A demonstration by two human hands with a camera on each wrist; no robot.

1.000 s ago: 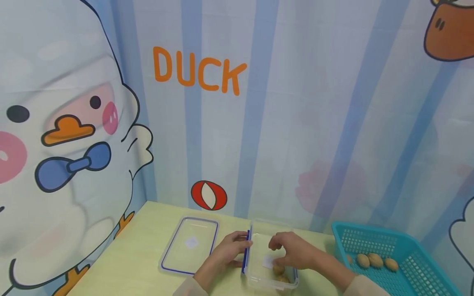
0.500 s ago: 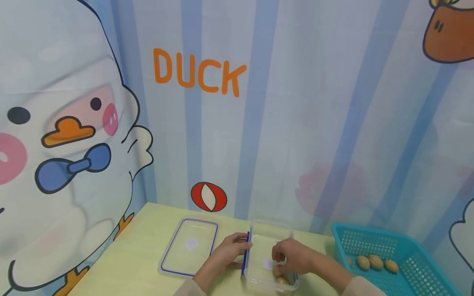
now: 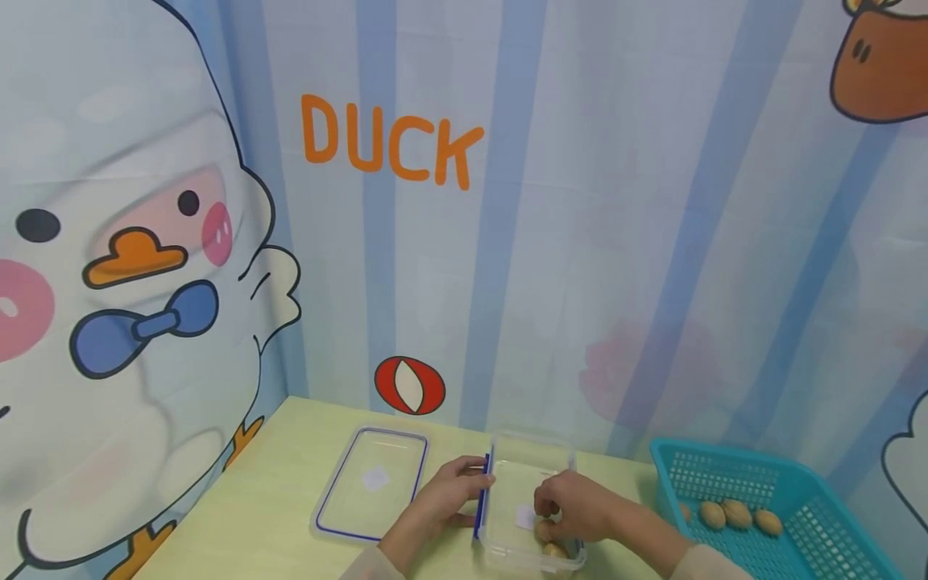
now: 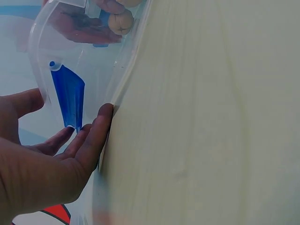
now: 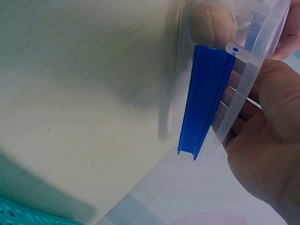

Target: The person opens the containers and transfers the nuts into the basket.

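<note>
A clear plastic food container [image 3: 507,550] with blue side latches stands uncovered on the table. My left hand [image 3: 448,490] holds its left side, thumb at the rim and fingers along the outer wall by the blue latch [image 4: 70,96]. Reaching over the right wall, my right hand [image 3: 583,507] is down inside the container, its fingers bent and pinching a walnut [image 3: 544,530]. Another walnut [image 3: 555,551] lies at the near right corner. Through the wall in the right wrist view, a walnut [image 5: 213,23] shows above the other latch [image 5: 206,96].
The container's lid [image 3: 391,483], clear with a blue seal, lies flat on the table to the left. At the right, a turquoise basket [image 3: 790,556] holds several walnuts [image 3: 736,514]. A printed curtain [image 3: 435,274] hangs behind the table [image 3: 239,499].
My right hand has lowered slightly into the container over the walnut, its fingers drawn closer together. The left hand, lid and basket stay in place.
</note>
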